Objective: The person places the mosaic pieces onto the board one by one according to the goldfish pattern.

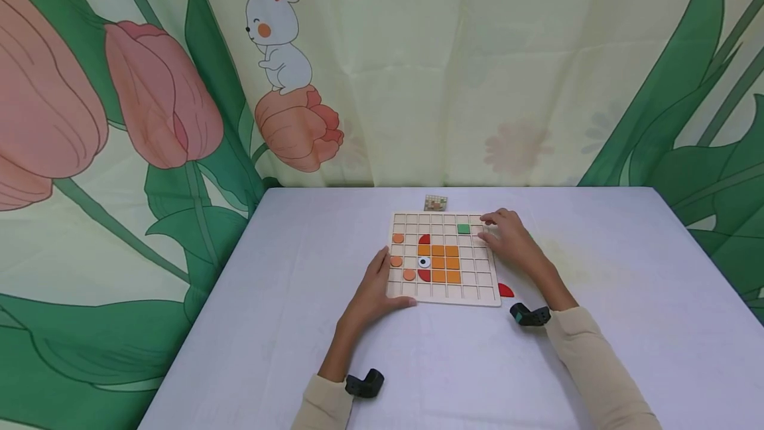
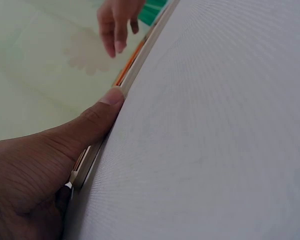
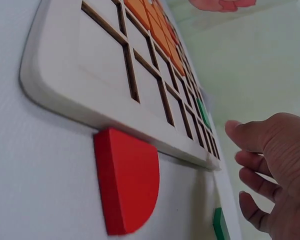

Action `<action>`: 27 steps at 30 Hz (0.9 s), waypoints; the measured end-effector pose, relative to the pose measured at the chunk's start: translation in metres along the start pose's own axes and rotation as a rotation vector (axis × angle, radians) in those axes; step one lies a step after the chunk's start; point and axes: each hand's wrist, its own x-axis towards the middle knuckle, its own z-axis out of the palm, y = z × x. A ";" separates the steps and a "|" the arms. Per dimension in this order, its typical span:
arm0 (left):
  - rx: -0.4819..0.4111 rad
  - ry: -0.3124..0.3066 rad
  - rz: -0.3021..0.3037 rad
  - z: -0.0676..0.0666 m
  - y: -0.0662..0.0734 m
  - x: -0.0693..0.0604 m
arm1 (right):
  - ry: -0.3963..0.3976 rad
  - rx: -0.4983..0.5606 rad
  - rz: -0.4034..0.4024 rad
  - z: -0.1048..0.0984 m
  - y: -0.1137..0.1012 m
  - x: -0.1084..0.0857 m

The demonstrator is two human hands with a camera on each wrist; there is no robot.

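A pale wooden grid board (image 1: 475,294) lies flat on the table. Set in its cells are orange squares (image 1: 438,263), red rounded pieces (image 1: 424,275), a black-and-white eye piece (image 1: 424,262), light orange discs (image 1: 397,238) and one green square (image 1: 463,229). My left hand (image 1: 375,290) rests at the near left corner, fingers straight along the left side, the thumb (image 2: 92,120) pressed on the front edge. Over the far right corner hovers my right hand (image 1: 510,237), thumb and forefinger apart; the right wrist view shows nothing between them.
A red quarter-round piece (image 3: 130,180) lies against the board's right side. Farther along that side is a green piece (image 3: 220,225), hidden by the hand in the head view. Behind the board sits a small patterned card (image 1: 436,203). A printed curtain (image 1: 406,71) hangs behind the table.
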 end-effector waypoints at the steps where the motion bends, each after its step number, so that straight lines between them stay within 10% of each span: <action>1: -0.003 0.002 0.004 0.000 0.000 0.001 | 0.004 0.006 0.008 -0.003 0.001 -0.002; 27: -0.019 0.008 0.014 -0.001 0.004 0.000 | -0.064 -0.015 0.082 -0.036 0.054 -0.037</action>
